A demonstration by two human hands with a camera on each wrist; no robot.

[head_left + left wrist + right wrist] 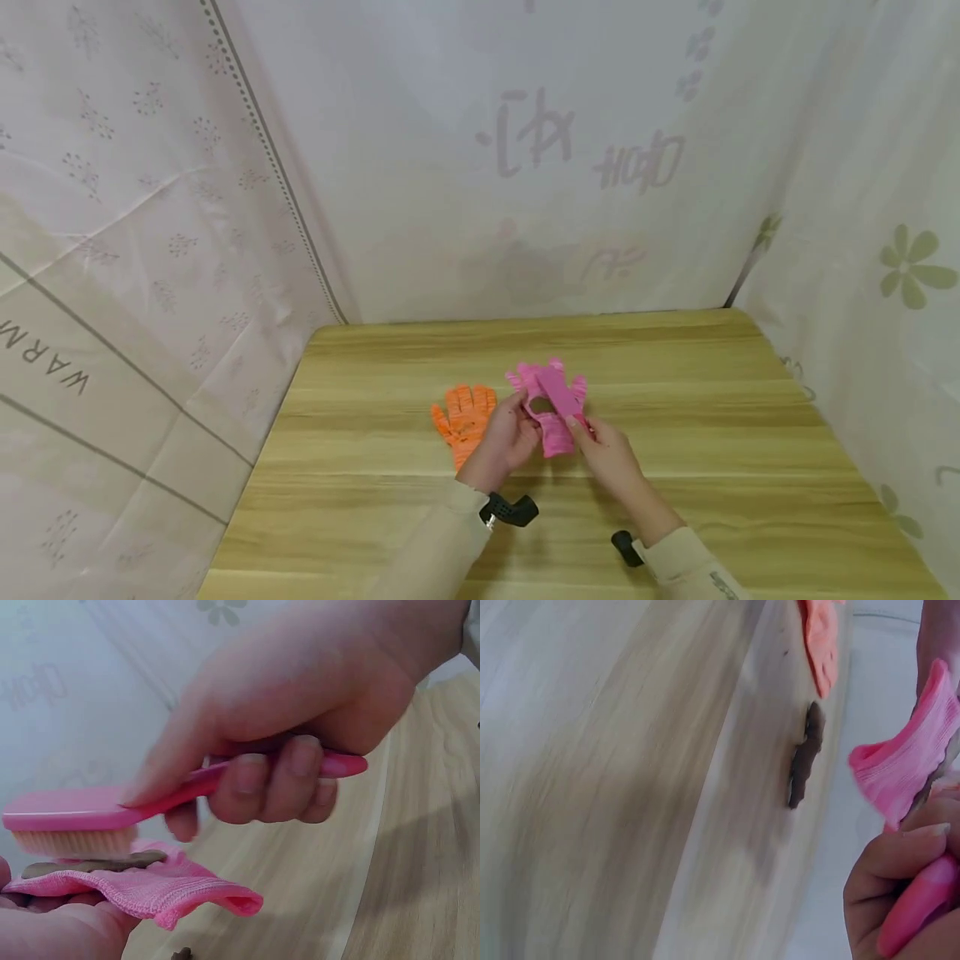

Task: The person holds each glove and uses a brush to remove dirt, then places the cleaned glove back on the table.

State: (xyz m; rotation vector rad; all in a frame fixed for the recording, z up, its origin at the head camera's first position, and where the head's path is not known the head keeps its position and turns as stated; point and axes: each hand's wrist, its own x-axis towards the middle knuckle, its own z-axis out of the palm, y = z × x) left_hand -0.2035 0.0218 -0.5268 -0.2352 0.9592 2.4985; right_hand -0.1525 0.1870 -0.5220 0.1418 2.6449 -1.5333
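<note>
My left hand (510, 435) holds a pink knit glove (557, 435) up from beneath and at its side. A dark brown, clay-like patch (94, 865) lies on the glove's upper face. My right hand (609, 457) grips the handle of a pink brush (558, 392), thumb along its neck in the left wrist view. The brush's pale bristles (75, 843) face down, right at the brown patch; whether they touch is hard to tell. In the right wrist view only the brush's handle end (922, 904) shows. An orange glove (467, 417) lies flat beside my left hand, partly covered by it.
A dark brown, lumpy strip (807, 756) lies on the wood-grain table (712, 433) near the orange glove. Patterned cloth walls (420, 208) stand behind and at both sides of the table. Each wrist wears a black device (512, 509).
</note>
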